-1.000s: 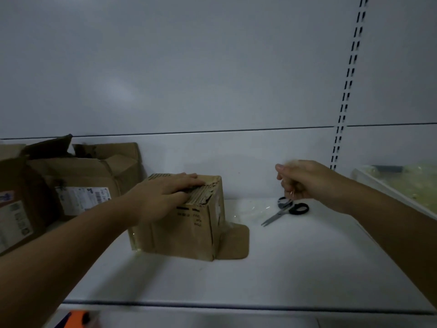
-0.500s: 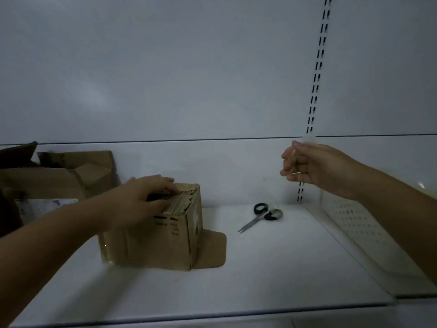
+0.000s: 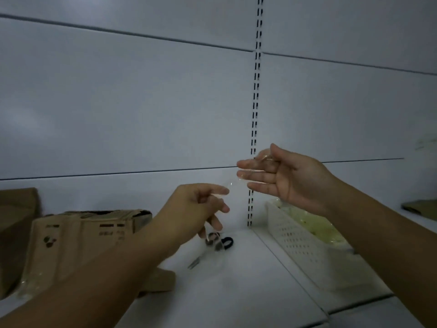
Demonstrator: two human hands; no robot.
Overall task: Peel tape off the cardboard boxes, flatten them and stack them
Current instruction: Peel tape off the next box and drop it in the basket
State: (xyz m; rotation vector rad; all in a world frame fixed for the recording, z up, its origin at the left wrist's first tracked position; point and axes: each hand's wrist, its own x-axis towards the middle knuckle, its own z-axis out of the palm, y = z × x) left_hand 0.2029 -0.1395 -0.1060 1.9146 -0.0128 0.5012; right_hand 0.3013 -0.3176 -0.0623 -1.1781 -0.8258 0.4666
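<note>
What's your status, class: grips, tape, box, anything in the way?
Right grip open, clear tape stuck to it. Left grip at tape's lower end, hold unclear. Box untouched, not flattened. Scissors lie below; nothing blocks.

Dark and red print marks on the cardboard box (image 3: 78, 235) are too blurred to read

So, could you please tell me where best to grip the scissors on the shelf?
Take the scissors by the black handle loops, coming from above on the right. They lie flat on the shelf, blades pointing front-left toward the box.
</note>
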